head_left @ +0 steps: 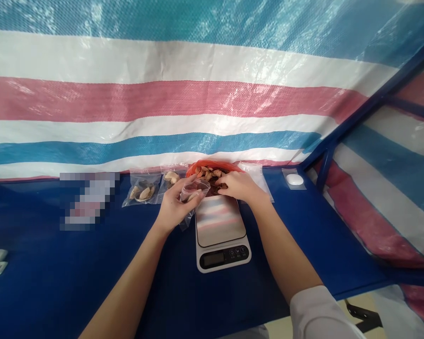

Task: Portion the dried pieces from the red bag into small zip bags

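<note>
My left hand [176,202] holds a small clear zip bag [189,214] with its mouth spread apart; a few pale pieces seem to be inside. Just right of it, a red plastic bag [198,165] lies open, filled with brown dried slices [208,174]. My right hand [238,186] reaches into that bag from the right, fingers curled down among the slices; the fingertips are partly hidden. Below both hands sits a white digital kitchen scale [221,221] with a shiny metal plate. Nothing rests on its plate, and its display looks dark.
Two filled clear zip bags, one with pale slices [143,192] and another [171,178], lie left of the red bag. Flat clear bags [257,176] are at its right. A white oval item in a packet [294,179] lies farther right. Striped sheeting [162,99] backs the blue table [92,278].
</note>
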Demonstrator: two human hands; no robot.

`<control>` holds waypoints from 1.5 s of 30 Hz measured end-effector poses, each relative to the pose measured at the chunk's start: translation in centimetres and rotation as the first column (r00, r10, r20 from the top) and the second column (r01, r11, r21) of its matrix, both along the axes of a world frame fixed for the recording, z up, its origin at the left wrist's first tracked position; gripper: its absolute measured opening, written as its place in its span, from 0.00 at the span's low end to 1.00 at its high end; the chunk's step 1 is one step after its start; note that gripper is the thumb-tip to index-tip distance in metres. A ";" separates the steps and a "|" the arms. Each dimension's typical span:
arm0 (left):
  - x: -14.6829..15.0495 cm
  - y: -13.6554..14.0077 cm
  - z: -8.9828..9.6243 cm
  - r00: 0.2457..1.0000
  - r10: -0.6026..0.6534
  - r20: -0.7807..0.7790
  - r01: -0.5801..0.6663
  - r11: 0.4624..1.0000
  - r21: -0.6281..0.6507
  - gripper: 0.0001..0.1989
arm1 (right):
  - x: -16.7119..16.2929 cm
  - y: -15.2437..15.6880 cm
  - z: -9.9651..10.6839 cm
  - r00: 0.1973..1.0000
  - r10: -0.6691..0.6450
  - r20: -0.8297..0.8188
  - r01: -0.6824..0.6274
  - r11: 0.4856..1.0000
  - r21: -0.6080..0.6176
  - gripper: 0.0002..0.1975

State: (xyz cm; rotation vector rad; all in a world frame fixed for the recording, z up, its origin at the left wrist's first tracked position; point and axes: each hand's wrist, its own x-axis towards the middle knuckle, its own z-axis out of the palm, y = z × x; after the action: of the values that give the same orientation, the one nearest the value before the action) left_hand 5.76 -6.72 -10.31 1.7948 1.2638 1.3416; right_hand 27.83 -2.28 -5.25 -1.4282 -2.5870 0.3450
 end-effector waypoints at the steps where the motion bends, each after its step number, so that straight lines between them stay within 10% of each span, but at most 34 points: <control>1: 0.0 0.0 0.0 1.000 0.005 0.001 -0.005 1.000 -0.003 0.29 | 0.0 0.0 0.0 1.000 -0.004 -0.005 0.004 1.000 -0.007 0.11; 45: 0.1 0.0 0.3 0.999 -0.035 0.023 0.034 0.999 0.025 0.28 | -0.5 0.3 -0.3 0.985 -0.118 0.127 0.110 0.992 0.066 0.18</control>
State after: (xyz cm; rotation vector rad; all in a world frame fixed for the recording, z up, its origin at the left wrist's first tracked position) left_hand 5.86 -6.77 -10.01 1.8045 1.2037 1.3613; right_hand 27.30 -2.03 -5.56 -1.6200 -2.5763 0.1633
